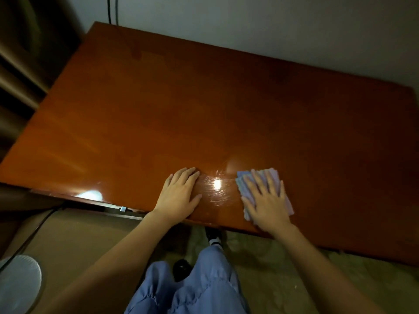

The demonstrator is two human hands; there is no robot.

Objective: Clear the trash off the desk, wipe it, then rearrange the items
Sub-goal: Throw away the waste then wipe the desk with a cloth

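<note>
The wiping step looks to be in hand. The tabletop point(204, 105) shows no trash and no items anywhere in view, so the clearing part appears done — though the things to be rearranged are out of sight, and that last step seems still ahead.

The cloth point(274, 177), pale lilac and folded flat, lies on the tabletop close to its near edge. The right hand point(266, 200) presses on it with fingers point(258, 177) spread straight and flat, not curled round the fabric. Just beside the cloth, toward the middle of the near edge, the left hand point(179, 196) rests palm-down on the bare wood, its fingers straight and together, holding nothing; it likely steadies the person. Between the two hands a bright glare point(217, 184) shows fine scuffs in the glossy finish.

How much of the surface has been covered cannot be told — no clear damp streaks show farther from the cloth.

As for containers, the only candidate is a pale round rim point(20, 282) on the floor, well away from the cloth past the left hand; whether it is a bin, and what it holds, cannot be told.
</note>
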